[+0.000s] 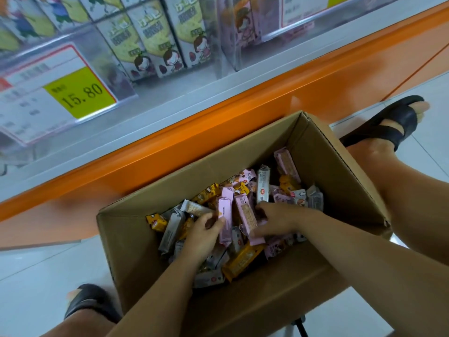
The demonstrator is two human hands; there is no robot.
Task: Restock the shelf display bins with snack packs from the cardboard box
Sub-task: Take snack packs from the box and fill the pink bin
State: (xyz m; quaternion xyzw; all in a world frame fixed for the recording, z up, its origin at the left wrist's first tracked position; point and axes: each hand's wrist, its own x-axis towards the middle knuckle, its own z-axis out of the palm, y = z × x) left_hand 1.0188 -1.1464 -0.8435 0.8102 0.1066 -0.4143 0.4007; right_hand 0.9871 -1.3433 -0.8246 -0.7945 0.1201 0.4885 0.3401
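Note:
An open cardboard box (323, 152) sits on the floor between my feet, filled with several pink, yellow and grey snack packs. My left hand (202, 235) is inside the box and grips an upright pink snack pack (224, 221). My right hand (275, 218) is beside it, fingers curled round another pink pack (246, 216). Clear shelf display bins (155, 42) above the box hold upright snack cartons with a cartoon girl print.
An orange shelf base (243, 122) runs diagonally behind the box. A price tag reading 15.80 (80, 92) hangs on the bin front at left. My sandalled feet (388, 122) flank the box on a pale tiled floor (36, 276).

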